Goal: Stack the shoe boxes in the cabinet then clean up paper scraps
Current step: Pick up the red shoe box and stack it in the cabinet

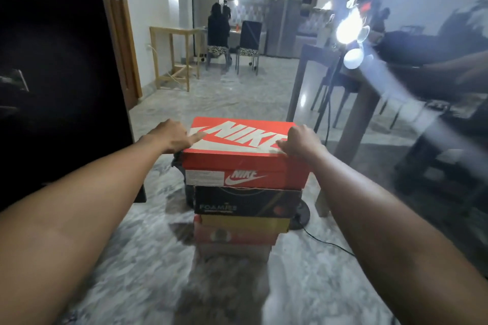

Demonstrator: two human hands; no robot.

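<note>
1. Your left hand (173, 137) rests on the left edge of the lid of the red shoe box (241, 150); the thumb lies flat along the lid, pointing toward the white logo, while the other fingers drop over the far side of the box and you cannot tell how tightly they curl
2. Your right hand (301, 143) sits on the right edge of the same lid; its fingers (284, 145) are bent down onto the top near the front corner, pressing on the box rather than wrapped round it
3. The red shoe box is the top of a stack, level and square to you, with a white label and a white logo on its near end
4. Just under it lies a black shoe box (247, 200) with pale lettering on its near end; its left part sticks out slightly beyond the red one
5. Below that sits a yellow and red shoe box (241, 231), touching the black one above; anything lower is blurred and you cannot tell what it is
6. The stack stands over a grey marbled floor (126, 258)
7. A dark desk (369, 87) with a shiny top stands to your right, near the stack, and a black cable (330, 244) runs along the floor beside its leg
8. A dark door (52, 74) fills the left side; far back, a person (217, 26) sits on a chair at another desk
</note>
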